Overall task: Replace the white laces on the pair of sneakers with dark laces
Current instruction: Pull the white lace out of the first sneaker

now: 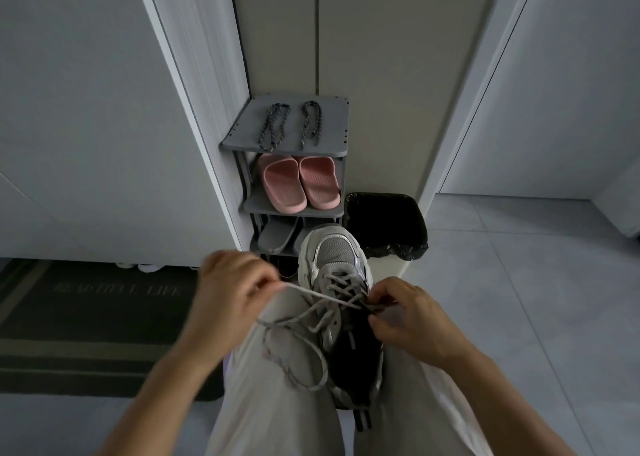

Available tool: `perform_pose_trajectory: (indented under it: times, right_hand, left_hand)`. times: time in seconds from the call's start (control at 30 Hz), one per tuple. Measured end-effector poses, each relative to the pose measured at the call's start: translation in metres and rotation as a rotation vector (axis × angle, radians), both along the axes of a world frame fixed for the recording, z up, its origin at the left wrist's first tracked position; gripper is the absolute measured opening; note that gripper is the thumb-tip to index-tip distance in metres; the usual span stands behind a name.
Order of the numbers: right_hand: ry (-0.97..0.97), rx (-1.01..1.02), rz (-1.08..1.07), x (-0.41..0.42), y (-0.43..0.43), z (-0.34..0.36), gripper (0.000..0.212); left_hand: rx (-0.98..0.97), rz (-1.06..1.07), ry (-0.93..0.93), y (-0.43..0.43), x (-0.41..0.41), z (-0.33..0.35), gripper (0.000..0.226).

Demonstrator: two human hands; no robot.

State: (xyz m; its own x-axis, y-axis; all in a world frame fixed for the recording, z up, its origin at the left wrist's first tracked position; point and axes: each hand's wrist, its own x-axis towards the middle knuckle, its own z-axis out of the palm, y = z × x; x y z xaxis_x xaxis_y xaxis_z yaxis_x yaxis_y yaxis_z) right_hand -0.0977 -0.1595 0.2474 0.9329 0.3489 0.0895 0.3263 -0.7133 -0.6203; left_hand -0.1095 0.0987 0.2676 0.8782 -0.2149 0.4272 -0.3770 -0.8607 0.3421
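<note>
Your left hand (228, 282) pinches the flat white lace (311, 292) in curled fingers, taut from the grey-and-white mesh sneaker (337, 251) on your lap. Your right hand (412, 320) pinches the same lace at the eyelets. The grey plastic shoe rack (242, 140) holds two dark braided laces (273, 126) on its top shelf, with pink rubber slippers (301, 182) below.

Dim hallway with grey tiled floor (519, 300), pale walls (69, 109), grey shoe rack (334, 126) and dark doormat (86, 334).
</note>
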Motion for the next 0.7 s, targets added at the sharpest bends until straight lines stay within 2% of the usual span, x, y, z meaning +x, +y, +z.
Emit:
perform_pose_trajectory:
  times: [0.13,0.17,0.23,0.33,0.4,0.47,0.53,0.6,0.7]
  right_hand:
    - [-0.042,-0.032,0.050,-0.003,0.011,0.000,0.023]
    - [-0.043,-0.034,0.048,-0.004,0.013,0.000,0.022]
    - [-0.035,-0.023,0.037,-0.003,0.013,0.000,0.023]
    - [-0.023,-0.030,0.035,-0.002,0.012,0.000,0.032]
    - [-0.018,-0.015,0.036,-0.002,0.010,0.000,0.043]
    - [-0.002,0.032,0.033,-0.001,0.006,0.000,0.044]
    - [0.021,0.067,0.040,0.000,0.002,-0.001,0.037]
    - [0.039,0.060,0.046,0.000,0.000,-0.002,0.031]
    - [0.056,0.046,0.033,-0.002,-0.002,-0.004,0.028]
  left_hand:
    - [0.008,0.140,0.210,0.027,-0.008,-0.015,0.007]
    - [0.014,0.113,0.205,0.016,-0.011,-0.016,0.008]
    - [0.031,0.003,0.210,-0.017,-0.015,-0.015,0.023]
    - [0.159,-0.120,0.153,-0.060,-0.012,-0.019,0.037]
    - [0.179,-0.118,0.131,-0.073,-0.006,-0.019,0.032]
    - [0.187,-0.145,0.101,-0.079,-0.004,-0.017,0.021]
    - [0.151,-0.182,0.100,-0.076,-0.004,-0.014,0.019]
    - [0.032,-0.186,0.102,-0.060,-0.003,-0.010,0.020]
    - [-0.058,-0.104,0.101,-0.022,-0.006,-0.018,0.018]
